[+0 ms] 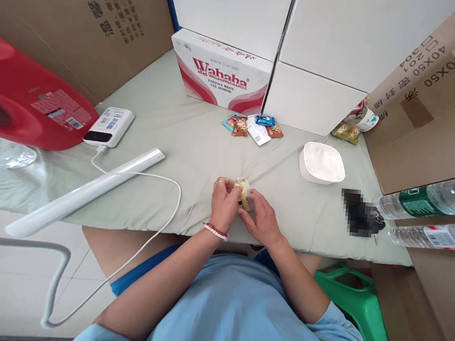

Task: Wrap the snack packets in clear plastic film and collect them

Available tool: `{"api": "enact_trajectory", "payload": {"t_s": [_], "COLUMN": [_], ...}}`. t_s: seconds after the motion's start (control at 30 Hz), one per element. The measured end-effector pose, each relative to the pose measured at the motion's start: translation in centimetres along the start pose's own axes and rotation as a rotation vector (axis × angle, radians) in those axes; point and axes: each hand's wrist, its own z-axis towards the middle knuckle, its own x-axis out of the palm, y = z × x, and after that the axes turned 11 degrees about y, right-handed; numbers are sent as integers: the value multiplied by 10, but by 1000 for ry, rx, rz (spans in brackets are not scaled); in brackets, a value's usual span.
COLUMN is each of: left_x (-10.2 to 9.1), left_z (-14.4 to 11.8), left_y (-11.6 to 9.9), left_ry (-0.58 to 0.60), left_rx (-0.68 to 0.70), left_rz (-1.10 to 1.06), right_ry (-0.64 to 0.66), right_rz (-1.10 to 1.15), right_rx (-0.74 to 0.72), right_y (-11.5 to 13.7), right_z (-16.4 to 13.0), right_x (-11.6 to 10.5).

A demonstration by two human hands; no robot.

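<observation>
Small yellow-wrapped snack (243, 191) pinched between both hands above the near edge of the cloth-covered table (182, 140), long axis roughly upright, top end poking clear of the fingertips. Left hand (224, 204), beaded bracelet at the wrist, clenched on its left side; right hand (262, 220) gripping lower right, fingers curled, forearms converging from the lap. White bowl (322, 165) well apart, further snack packets (252, 126) beyond.
</observation>
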Motion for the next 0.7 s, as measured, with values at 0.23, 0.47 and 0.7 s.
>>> {"api": "enact_trajectory", "payload": {"t_s": [0.23, 0.47, 0.7], "left_x": [-9, -48, -71], "left_z": [-20, -27, -29], "left_y": [-37, 9, 65], "left_ry": [251, 135, 14], "left_rx": [112, 141, 453], "left_rz": [-207, 188, 686], "right_ry": [-229, -441, -1103], "right_rz": [613, 658, 626], "right_rx": [320, 238, 177], "right_y": [-14, -30, -148], "right_z": [4, -6, 8], "right_x": [12, -60, -263]}}
